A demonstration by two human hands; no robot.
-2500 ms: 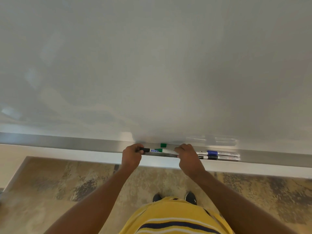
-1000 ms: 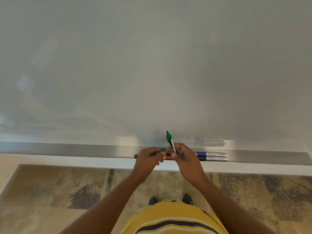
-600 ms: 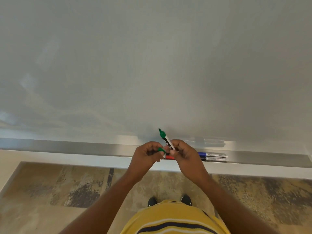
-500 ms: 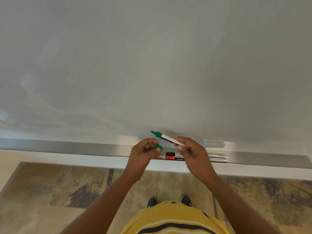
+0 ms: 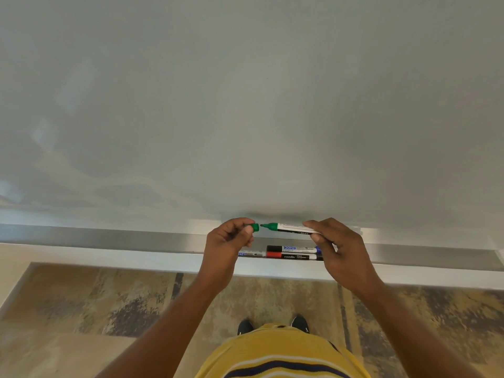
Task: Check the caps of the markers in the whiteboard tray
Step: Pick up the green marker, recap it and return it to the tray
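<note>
My right hand [image 5: 339, 251] grips a green marker [image 5: 289, 228] by its white barrel, held level above the tray with its bare green tip pointing left. My left hand [image 5: 227, 242] pinches the green cap [image 5: 255, 227], its mouth a short gap from the tip. Below, in the metal whiteboard tray [image 5: 136, 240], lie a red-capped marker [image 5: 290, 256], a black-capped marker with a blue end [image 5: 291, 248] behind it, and another marker [image 5: 251, 254] partly hidden by my left hand.
The whiteboard [image 5: 245, 105] fills the upper view, directly behind my hands. A pale ledge [image 5: 81, 256] runs under the tray. Below is patterned flooring [image 5: 109, 309], my shoes [image 5: 272, 324] and my yellow striped shirt [image 5: 278, 356].
The green marker came out of the tray and its cap came off. The marker swung from upright to level, tip leftwards, and both hands rose slightly; the cap now faces the tip.
</note>
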